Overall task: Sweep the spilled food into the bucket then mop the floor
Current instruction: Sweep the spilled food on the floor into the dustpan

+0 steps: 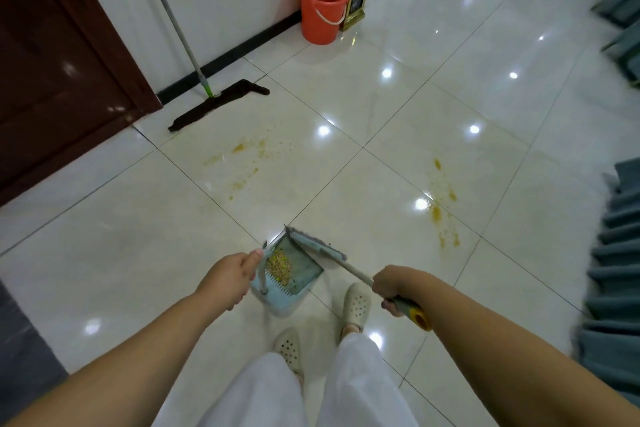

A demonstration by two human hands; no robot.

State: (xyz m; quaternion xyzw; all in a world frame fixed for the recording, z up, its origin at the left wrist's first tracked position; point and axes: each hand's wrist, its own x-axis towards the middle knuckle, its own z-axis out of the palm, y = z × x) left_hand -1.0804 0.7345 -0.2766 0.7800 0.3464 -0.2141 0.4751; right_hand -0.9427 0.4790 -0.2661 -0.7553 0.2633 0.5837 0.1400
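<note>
Head view, looking down at a glossy tiled floor (381, 107): the left hand (230, 279) has its grip wrapped round the upright handle of a pale blue dustpan (294, 274), and the right hand (393, 286) has its grip closed round the handle of a small broom (320, 248) whose head lies across the pan's mouth. A heap of swept food (280, 265) sits inside the pan. Yellowish smears (441, 211) mark the tiles to the right and further left ahead. The orange bucket (323, 7) stands well away by the wall, and a mop (218, 102) leans there with its dark head on the floor. Likely risks: tipping the pan on the walk to the bucket would scatter the heap again; the wet smears could be trodden on by the sandalled feet (356, 305) and spread, or cause a slip. No brand, label or readable writing is visible.
</note>
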